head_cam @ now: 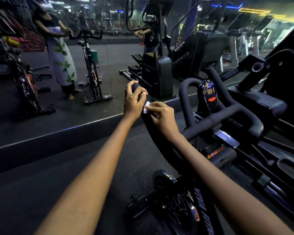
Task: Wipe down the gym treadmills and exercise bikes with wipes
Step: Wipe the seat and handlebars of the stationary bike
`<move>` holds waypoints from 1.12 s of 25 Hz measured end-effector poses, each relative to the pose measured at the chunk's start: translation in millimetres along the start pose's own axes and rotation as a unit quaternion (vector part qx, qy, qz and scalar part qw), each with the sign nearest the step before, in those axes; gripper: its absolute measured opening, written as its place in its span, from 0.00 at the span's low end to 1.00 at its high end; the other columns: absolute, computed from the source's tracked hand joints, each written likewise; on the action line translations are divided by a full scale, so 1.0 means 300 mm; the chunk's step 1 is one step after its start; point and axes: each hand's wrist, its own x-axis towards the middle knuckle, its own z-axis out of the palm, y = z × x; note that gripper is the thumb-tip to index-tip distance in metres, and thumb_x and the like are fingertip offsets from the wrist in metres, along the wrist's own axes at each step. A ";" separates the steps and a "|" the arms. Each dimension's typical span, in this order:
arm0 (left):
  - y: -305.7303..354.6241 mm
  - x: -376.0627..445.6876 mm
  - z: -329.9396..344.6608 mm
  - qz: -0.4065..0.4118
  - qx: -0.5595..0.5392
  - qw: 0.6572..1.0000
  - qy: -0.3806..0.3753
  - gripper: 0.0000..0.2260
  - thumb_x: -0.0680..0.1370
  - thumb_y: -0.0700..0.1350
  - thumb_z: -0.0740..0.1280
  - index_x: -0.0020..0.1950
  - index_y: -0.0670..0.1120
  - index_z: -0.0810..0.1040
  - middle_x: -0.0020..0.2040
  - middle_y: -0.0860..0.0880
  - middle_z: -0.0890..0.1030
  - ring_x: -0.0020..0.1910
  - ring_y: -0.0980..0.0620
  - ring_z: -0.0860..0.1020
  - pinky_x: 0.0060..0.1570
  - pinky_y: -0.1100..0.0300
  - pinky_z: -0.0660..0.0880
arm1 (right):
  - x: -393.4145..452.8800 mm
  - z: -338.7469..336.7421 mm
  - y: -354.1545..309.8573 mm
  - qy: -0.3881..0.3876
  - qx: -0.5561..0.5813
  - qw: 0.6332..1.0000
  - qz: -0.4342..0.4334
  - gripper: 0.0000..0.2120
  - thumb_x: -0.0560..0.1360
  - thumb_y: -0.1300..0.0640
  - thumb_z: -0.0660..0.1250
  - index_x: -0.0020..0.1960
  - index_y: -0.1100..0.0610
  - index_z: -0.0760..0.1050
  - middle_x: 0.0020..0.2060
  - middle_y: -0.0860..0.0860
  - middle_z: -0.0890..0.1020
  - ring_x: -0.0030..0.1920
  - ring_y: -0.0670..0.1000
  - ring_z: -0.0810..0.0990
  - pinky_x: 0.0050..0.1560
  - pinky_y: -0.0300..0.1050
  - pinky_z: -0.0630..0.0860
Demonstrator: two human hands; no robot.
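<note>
Mirrored gym wall (41, 68) behind bike (209, 116): left hand (134, 100) curled round handlebar end (136, 88), right hand (161, 116) pinching white wipe (146, 106) against bar just below

Two hands are seen, the left hand (134, 100) and the right hand (161, 116). One white wipe (146, 106) is counted, one exercise bike (210, 126) and one wall mirror (58, 65).
</note>
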 end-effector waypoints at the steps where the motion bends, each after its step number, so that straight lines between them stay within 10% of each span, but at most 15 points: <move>1: 0.008 0.001 -0.003 -0.009 0.001 1.000 -0.003 0.18 0.73 0.51 0.56 0.43 0.40 0.79 0.64 0.38 0.69 0.62 0.43 0.71 0.62 0.50 0.68 | 0.009 -0.008 -0.007 0.001 0.003 1.000 0.007 0.12 0.71 0.56 0.67 0.48 0.62 0.83 0.47 0.57 0.82 0.46 0.53 0.81 0.46 0.43 0.77; 9: 0.058 -0.167 -0.010 0.035 0.145 0.985 -0.087 0.22 0.75 0.55 0.54 0.62 0.48 0.77 0.78 0.42 0.51 0.76 0.40 0.45 0.73 0.47 0.43 | -0.198 -0.158 0.020 -0.142 -0.121 0.981 -0.045 0.07 0.66 0.65 0.69 0.43 0.60 0.81 0.39 0.56 0.79 0.42 0.58 0.78 0.39 0.53 0.77; 18: 0.133 -0.306 0.039 0.092 0.219 0.963 -0.126 0.20 0.74 0.57 0.59 0.54 0.47 0.82 0.74 0.44 0.64 0.76 0.41 0.43 0.70 0.55 0.29 | -0.394 -0.286 -0.003 -0.180 -0.159 0.969 -0.051 0.08 0.66 0.61 0.67 0.45 0.57 0.78 0.40 0.52 0.76 0.42 0.54 0.77 0.35 0.47 0.75; 24: 0.244 -0.396 0.087 0.068 0.209 0.963 -0.155 0.27 0.73 0.61 0.53 0.58 0.47 0.80 0.65 0.47 0.76 0.75 0.45 0.59 0.67 0.52 0.24 | -0.502 -0.430 0.021 -0.150 -0.236 0.959 -0.038 0.15 0.60 0.68 0.75 0.45 0.58 0.81 0.40 0.51 0.79 0.40 0.53 0.76 0.38 0.43 0.73; 28: 0.307 -0.432 0.126 0.058 0.237 0.955 -0.167 0.28 0.74 0.61 0.51 0.61 0.45 0.79 0.51 0.47 0.83 0.55 0.48 0.79 0.71 0.50 0.35 | -0.562 -0.432 0.004 -0.083 -0.261 0.962 0.009 0.19 0.60 0.70 0.74 0.49 0.58 0.81 0.44 0.52 0.80 0.42 0.54 0.76 0.35 0.43 0.76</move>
